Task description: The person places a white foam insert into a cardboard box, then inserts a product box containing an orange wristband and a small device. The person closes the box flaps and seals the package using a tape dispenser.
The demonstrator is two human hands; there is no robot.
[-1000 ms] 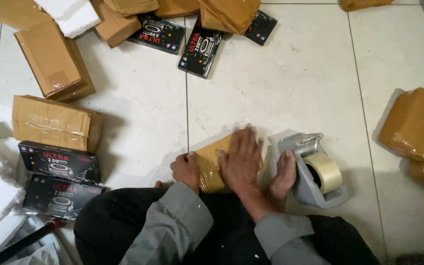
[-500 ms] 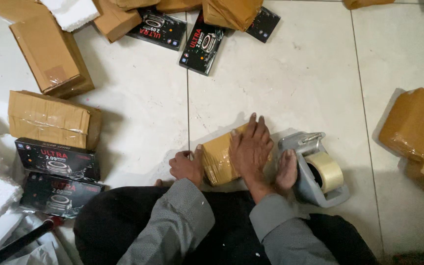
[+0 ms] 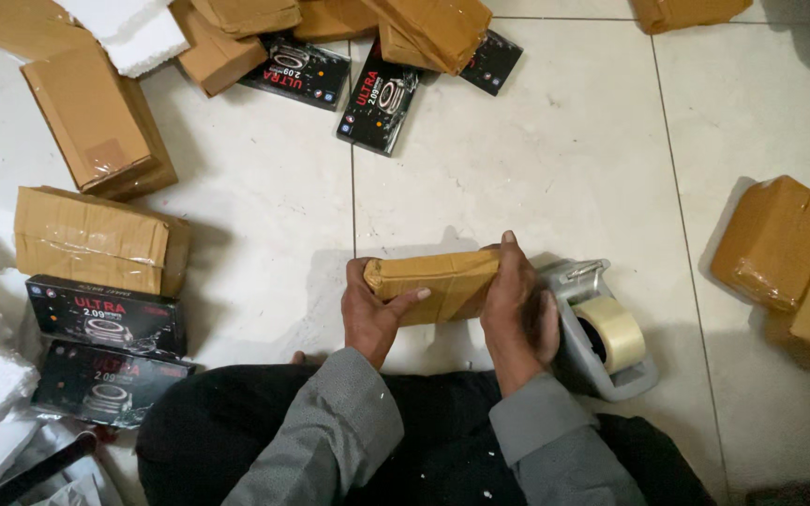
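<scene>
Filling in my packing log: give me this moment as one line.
left hand: grips left end of brown-taped parcel | right hand: grips its right end | parcel: lifted off tiled floor | tape dispenser: on floor beside right hand

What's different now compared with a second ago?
The brown wrapped parcel, pressed flat on the floor before, is now gripped at both ends, left hand and right hand, and turned on edge. The tape dispenser, other parcels and black boxes stayed put.

parcel [image 3: 433, 286] now lifted between both hands
</scene>
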